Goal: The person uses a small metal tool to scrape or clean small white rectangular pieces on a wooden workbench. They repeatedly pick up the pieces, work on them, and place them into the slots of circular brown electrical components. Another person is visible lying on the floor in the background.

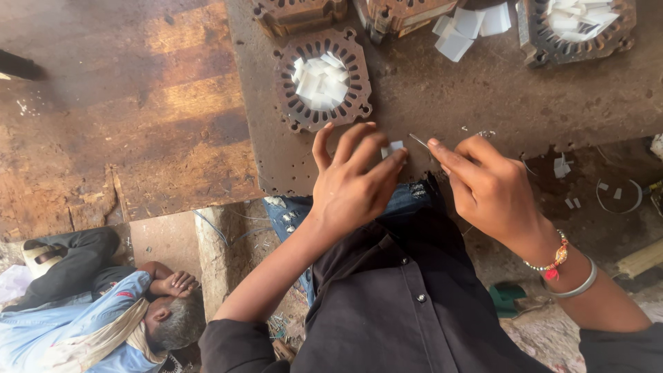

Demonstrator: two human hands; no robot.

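Left hand (352,181) is pinching a small white paper piece (392,148) on the worktop (449,97). Right hand (487,186) is holding a thin metal tool (419,141) beside it.

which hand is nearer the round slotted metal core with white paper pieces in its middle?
Left. The left hand has its fingertips just below the slotted metal core, pinching a small white paper piece. The right hand sits farther right, holding a thin metal tool.
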